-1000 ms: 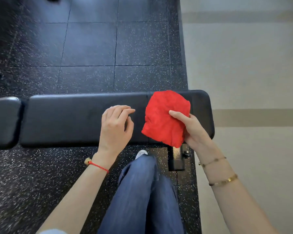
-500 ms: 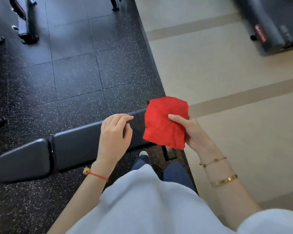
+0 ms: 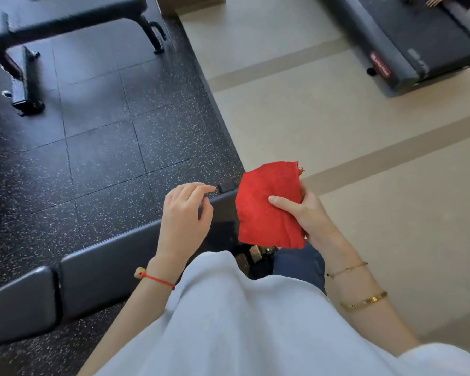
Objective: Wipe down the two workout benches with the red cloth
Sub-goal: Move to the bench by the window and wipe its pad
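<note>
Red cloth (image 3: 269,204) hangs loosely from the right hand (image 3: 307,213), whose grip pinches it with the thumb across its front, held above the far end of the near bench (image 3: 106,270). Beside the cloth, the left hand (image 3: 185,218) hovers over that padded surface with its fingers loosely curled, holding nothing. Well beyond the near bench, across the speckled black floor (image 3: 106,147), stands the second bench (image 3: 65,12), and a treadmill (image 3: 407,42) sits on the pale flooring.

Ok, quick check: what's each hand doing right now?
Left hand: open, fingers loosely curled, holding nothing, above the near bench.
Right hand: grips the red cloth, thumb across its front.
</note>
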Demonstrator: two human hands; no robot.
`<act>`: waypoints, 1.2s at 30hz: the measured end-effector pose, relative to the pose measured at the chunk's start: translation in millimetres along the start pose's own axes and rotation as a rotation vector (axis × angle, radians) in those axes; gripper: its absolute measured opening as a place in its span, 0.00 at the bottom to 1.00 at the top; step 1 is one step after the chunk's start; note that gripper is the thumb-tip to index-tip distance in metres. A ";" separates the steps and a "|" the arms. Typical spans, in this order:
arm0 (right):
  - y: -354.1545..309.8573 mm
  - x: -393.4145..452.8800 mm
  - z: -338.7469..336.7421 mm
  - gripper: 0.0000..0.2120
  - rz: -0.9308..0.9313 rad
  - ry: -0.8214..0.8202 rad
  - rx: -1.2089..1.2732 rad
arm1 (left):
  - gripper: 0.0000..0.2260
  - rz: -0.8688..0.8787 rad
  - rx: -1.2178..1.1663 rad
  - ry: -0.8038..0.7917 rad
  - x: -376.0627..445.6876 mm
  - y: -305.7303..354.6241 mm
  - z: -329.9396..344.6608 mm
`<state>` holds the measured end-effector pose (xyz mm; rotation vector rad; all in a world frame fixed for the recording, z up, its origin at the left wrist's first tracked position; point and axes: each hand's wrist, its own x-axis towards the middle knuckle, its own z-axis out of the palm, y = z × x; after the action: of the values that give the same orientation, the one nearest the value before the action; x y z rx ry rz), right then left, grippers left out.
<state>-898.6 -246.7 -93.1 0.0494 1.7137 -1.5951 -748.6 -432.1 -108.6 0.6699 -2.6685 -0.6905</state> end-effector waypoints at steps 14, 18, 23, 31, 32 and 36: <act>-108.3 122.0 -234.5 0.22 0.011 -0.207 -0.115 | 0.10 -0.243 0.009 0.174 91.6 205.7 142.5; -121.9 147.8 -266.9 0.21 0.029 -0.206 -0.077 | 0.10 -0.258 0.034 0.182 117.4 233.5 159.6; -134.3 182.1 -276.5 0.19 0.047 -0.249 -0.071 | 0.11 -0.296 0.064 0.194 151.4 245.7 172.3; -167.6 265.2 -254.7 0.17 0.077 -0.285 -0.098 | 0.12 -0.391 0.042 0.243 213.9 219.1 194.2; -174.0 279.4 -248.8 0.17 0.076 -0.288 -0.103 | 0.11 -0.394 0.041 0.250 227.0 211.8 195.8; -213.4 342.6 -212.4 0.15 0.073 -0.312 -0.133 | 0.11 -0.405 0.045 0.288 295.6 174.4 192.1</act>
<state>-1353.2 -267.5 -123.2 -0.1916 1.5496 -1.3533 -1137.1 -374.5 -129.0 1.2410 -2.3104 -0.5776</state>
